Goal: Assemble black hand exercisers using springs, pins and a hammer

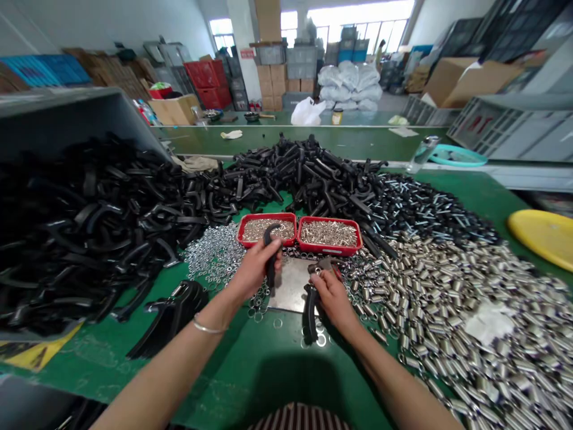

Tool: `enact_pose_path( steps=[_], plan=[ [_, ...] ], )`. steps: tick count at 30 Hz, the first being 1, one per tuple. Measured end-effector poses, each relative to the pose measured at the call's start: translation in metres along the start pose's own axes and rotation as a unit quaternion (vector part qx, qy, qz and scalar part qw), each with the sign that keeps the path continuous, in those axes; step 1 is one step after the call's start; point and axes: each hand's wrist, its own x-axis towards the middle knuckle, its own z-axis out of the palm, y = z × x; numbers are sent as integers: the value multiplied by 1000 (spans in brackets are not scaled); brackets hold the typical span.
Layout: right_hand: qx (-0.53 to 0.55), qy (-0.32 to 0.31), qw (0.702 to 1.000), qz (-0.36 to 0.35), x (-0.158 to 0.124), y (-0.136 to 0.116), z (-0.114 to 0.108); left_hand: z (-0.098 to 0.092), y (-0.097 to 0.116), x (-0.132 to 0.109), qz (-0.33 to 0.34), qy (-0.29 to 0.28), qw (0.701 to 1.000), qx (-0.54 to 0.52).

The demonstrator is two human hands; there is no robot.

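Observation:
My left hand (263, 263) is closed around a curved black handle (270, 272), held upright over a flat metal plate (290, 286). At the plate's right side my right hand (330, 289) has its fingers pinched together. A small ring shows at those fingertips, but what they grip is too small to make out. Just below them is another black handle (310, 316), close to the fingers. A grey metal tool (323, 264) with a bit of red lies behind the right hand, partly hidden. Loose flat washers (321, 340) lie around the plate's near edge.
Two red trays (329, 251) of small metal parts stand behind the plate. Springs (439, 292) spread right; nuts (215, 251) lie left. Black handles (308, 173) are heaped behind, and more fill a tipped grey bin (89, 101). Several stacked handles (172, 316) lie front left.

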Motion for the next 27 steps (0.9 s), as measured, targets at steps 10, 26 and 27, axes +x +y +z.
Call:
enact_pose_path(
  steps=[10, 26, 27],
  plan=[
    [-265, -50, 961, -64, 1, -48, -27, 34, -61, -33, -63, -57, 990, 113],
    [-272, -113, 951, -100, -12, -35, -17, 33, -61, -43, -58, -58, 971, 222],
    [-265, -105, 954, -99, -13, -36, -16, 34, -61, -44, -47, -44, 968, 241]
  ],
)
